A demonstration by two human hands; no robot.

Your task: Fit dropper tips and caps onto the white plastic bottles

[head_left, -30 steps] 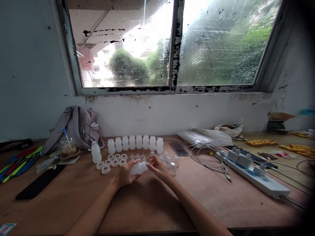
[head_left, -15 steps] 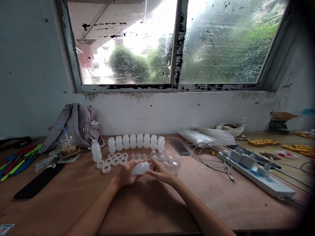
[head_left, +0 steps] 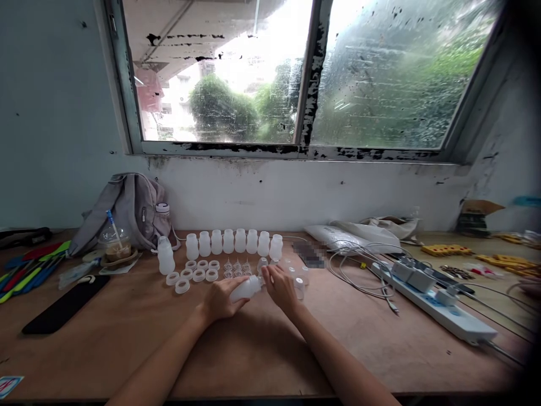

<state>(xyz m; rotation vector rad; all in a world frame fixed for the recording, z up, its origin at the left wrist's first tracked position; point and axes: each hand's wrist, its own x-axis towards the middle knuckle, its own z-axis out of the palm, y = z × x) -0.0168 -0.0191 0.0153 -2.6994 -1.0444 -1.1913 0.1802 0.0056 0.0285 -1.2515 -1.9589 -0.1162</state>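
My left hand (head_left: 222,299) is wrapped round a frosted white bottle (head_left: 245,289), which lies tilted with its neck toward the right. At the neck end my right hand (head_left: 279,285) has its fingers pinched together; what they hold, if anything, is too small to tell. Behind the hands several frosted bottles (head_left: 229,241) stand in a row, and one more bottle (head_left: 165,256) leans at the left. White rings (head_left: 198,275) lie in front of the row, with clear nipples (head_left: 237,268) beside them. Clear caps (head_left: 299,287) stand right of my right hand.
A grey backpack (head_left: 131,208), a drink cup (head_left: 116,248) and a black flat case (head_left: 65,304) are on the left. Loose cables (head_left: 363,282), a white power strip (head_left: 443,310) and plastic bags (head_left: 355,237) occupy the right. Yellow parts (head_left: 450,250) lie farther right.
My right hand has lifted and closed its fingers near the bottle's neck. The bottle in my left hand has shifted slightly right and its neck tilts more. The view has moved a little.
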